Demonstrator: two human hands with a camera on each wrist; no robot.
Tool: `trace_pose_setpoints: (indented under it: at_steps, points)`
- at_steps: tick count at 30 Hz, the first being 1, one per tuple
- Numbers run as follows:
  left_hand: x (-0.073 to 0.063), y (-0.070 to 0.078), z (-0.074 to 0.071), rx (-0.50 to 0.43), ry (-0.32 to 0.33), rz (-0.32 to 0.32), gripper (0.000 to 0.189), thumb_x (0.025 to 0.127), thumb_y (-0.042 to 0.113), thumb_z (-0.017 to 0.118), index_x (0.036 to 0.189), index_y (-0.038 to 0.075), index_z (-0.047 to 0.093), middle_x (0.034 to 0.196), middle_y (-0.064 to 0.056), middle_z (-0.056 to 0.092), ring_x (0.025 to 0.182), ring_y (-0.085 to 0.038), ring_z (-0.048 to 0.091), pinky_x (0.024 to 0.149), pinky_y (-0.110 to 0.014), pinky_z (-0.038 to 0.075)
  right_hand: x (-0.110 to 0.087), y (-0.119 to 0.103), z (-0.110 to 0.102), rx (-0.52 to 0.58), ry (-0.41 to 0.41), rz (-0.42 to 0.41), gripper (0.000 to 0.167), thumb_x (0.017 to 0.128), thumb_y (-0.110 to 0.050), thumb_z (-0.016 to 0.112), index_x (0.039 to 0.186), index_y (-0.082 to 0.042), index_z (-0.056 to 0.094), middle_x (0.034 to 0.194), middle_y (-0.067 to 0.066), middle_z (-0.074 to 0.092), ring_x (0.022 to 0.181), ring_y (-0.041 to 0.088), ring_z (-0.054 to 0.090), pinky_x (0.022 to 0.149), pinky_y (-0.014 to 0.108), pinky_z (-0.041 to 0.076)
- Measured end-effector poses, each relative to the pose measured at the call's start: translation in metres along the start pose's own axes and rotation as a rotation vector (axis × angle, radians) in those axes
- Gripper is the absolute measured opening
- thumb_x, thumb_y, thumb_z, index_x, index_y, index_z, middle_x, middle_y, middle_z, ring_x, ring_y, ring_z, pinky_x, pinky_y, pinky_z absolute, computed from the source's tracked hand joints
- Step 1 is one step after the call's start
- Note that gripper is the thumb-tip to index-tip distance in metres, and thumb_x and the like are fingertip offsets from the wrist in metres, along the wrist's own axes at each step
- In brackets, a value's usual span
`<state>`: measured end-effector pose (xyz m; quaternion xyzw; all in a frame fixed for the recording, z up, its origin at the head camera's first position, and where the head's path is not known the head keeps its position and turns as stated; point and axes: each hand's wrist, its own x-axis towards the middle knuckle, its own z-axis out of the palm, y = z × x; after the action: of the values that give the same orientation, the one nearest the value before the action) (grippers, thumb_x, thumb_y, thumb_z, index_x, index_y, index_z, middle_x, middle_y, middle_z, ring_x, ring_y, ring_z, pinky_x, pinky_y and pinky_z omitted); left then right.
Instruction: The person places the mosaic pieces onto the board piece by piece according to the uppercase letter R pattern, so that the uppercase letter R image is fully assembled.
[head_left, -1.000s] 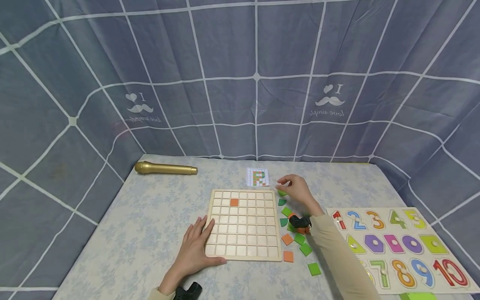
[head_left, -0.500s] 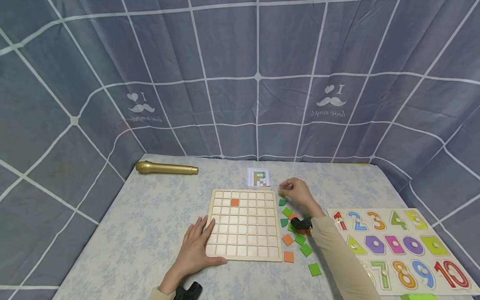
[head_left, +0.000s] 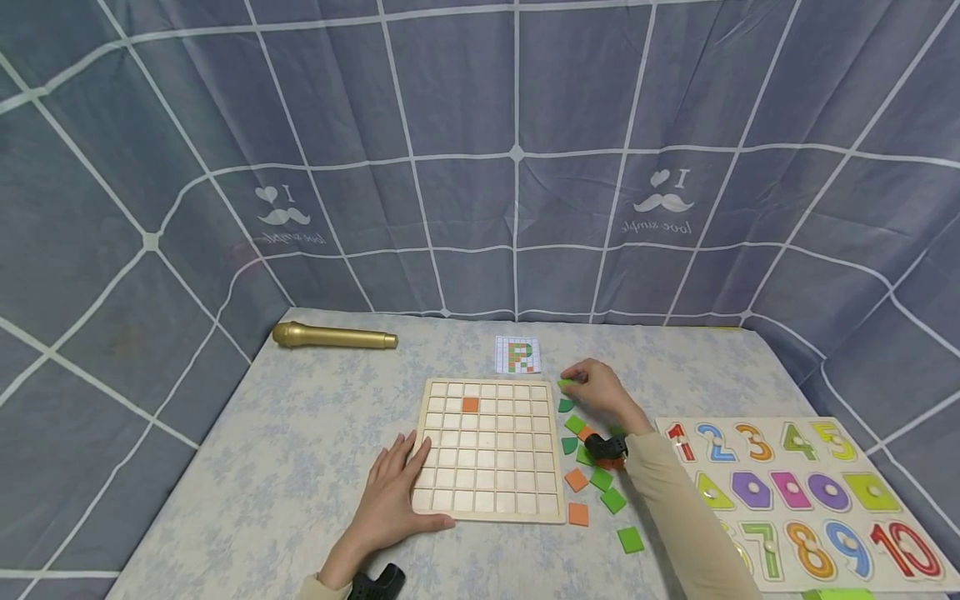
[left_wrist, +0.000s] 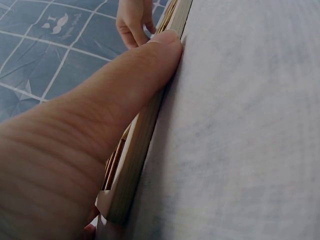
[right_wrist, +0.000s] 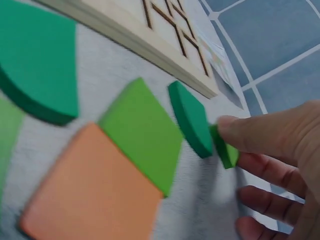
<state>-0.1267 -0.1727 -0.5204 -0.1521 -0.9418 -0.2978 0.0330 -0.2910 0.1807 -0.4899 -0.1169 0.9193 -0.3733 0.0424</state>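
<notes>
My right hand [head_left: 600, 392] pinches a light green square tile [right_wrist: 226, 150] between thumb and fingers, just beyond the far right corner of a wooden grid board [head_left: 487, 460]. One orange tile [head_left: 470, 405] sits in a cell of the board's second row. Beside the held tile lies a dark green quarter-round tile [right_wrist: 190, 119]; other green and orange tiles are scattered along the board's right side. At the near left corner, my left hand [head_left: 390, 496] rests with fingers spread along the left edge. Its thumb [left_wrist: 145, 62] lies along the near edge in the left wrist view.
Behind the board is a small pattern card [head_left: 517, 355] with a green and orange letter-like figure. A gold microphone [head_left: 333, 336] lies at the back left. To the right, a number-and-shape puzzle board [head_left: 802, 500] lies partly behind my right sleeve. A grid-patterned curtain surrounds the table.
My right hand has shifted slightly right and toward me, and the green tile shows more clearly at its fingertips. The left hand and the board have stayed in place.
</notes>
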Motion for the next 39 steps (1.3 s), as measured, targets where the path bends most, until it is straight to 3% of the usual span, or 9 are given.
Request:
trace_pose_setpoints:
  at_steps: [6, 10, 16, 23, 30, 34, 39]
  points:
    - [0.0, 0.0, 0.0, 0.002, -0.014, -0.008, 0.118, 0.059, 0.07, 0.075, 0.148, 0.006, 0.033, 0.153, -0.02, 0.02, 0.141, -0.037, 0.009, 0.111, -0.053, 0.007, 0.002, -0.001, -0.006, -0.04, -0.058, -0.003, 0.018, 0.086, -0.009, 0.07, 0.102, -0.003, 0.072, 0.111, 0.012, 0.058, 0.093, 0.028, 0.055, 0.081, 0.045, 0.047]
    - [0.0, 0.0, 0.0, -0.001, -0.011, -0.016, 0.118, 0.058, 0.07, 0.076, 0.148, 0.006, 0.033, 0.153, -0.019, 0.021, 0.141, -0.036, 0.009, 0.111, -0.053, 0.006, 0.005, -0.001, -0.008, -0.07, -0.053, 0.004, 0.013, 0.083, -0.009, 0.073, 0.095, -0.006, 0.069, 0.1, 0.009, 0.058, 0.086, 0.024, 0.053, 0.075, 0.042, 0.046]
    - [-0.001, 0.002, -0.001, 0.001, 0.006, 0.002, 0.118, 0.058, 0.068, 0.077, 0.147, 0.003, 0.035, 0.151, -0.022, 0.023, 0.14, -0.039, 0.012, 0.11, -0.055, 0.008, 0.004, 0.002, -0.006, -0.02, -0.032, 0.014, 0.017, 0.081, -0.007, 0.075, 0.089, -0.006, 0.06, 0.076, 0.005, 0.051, 0.067, 0.02, 0.046, 0.061, 0.034, 0.039]
    - [-0.001, 0.002, -0.002, 0.0, 0.004, 0.002, 0.117, 0.059, 0.067, 0.077, 0.148, 0.004, 0.034, 0.152, -0.022, 0.023, 0.14, -0.038, 0.011, 0.11, -0.054, 0.007, -0.005, 0.002, -0.001, 0.018, 0.021, -0.025, 0.019, 0.083, -0.009, 0.074, 0.088, -0.007, 0.056, 0.075, 0.004, 0.053, 0.063, 0.019, 0.047, 0.057, 0.033, 0.04]
    - [-0.001, 0.001, 0.0, 0.004, 0.028, 0.02, 0.117, 0.058, 0.069, 0.076, 0.146, 0.003, 0.037, 0.15, -0.023, 0.026, 0.139, -0.041, 0.014, 0.109, -0.057, 0.01, -0.01, -0.019, 0.012, 0.115, 0.08, -0.082, 0.018, 0.082, -0.012, 0.076, 0.084, -0.006, 0.059, 0.071, 0.003, 0.057, 0.061, 0.019, 0.05, 0.055, 0.032, 0.042]
    - [-0.001, 0.002, -0.001, 0.004, 0.022, 0.013, 0.117, 0.058, 0.069, 0.076, 0.147, 0.004, 0.036, 0.151, -0.022, 0.025, 0.139, -0.04, 0.013, 0.109, -0.056, 0.009, -0.009, -0.039, 0.025, 0.207, 0.037, -0.109, 0.018, 0.081, -0.013, 0.077, 0.081, -0.007, 0.06, 0.068, 0.003, 0.057, 0.059, 0.02, 0.051, 0.053, 0.031, 0.042]
    - [0.0, 0.002, -0.001, 0.004, 0.012, 0.007, 0.117, 0.059, 0.069, 0.076, 0.148, 0.005, 0.034, 0.152, -0.021, 0.023, 0.14, -0.038, 0.012, 0.11, -0.055, 0.008, -0.009, -0.062, 0.041, 0.236, -0.029, -0.185, 0.016, 0.08, -0.014, 0.078, 0.079, -0.01, 0.063, 0.07, 0.0, 0.056, 0.057, 0.018, 0.049, 0.054, 0.034, 0.042]
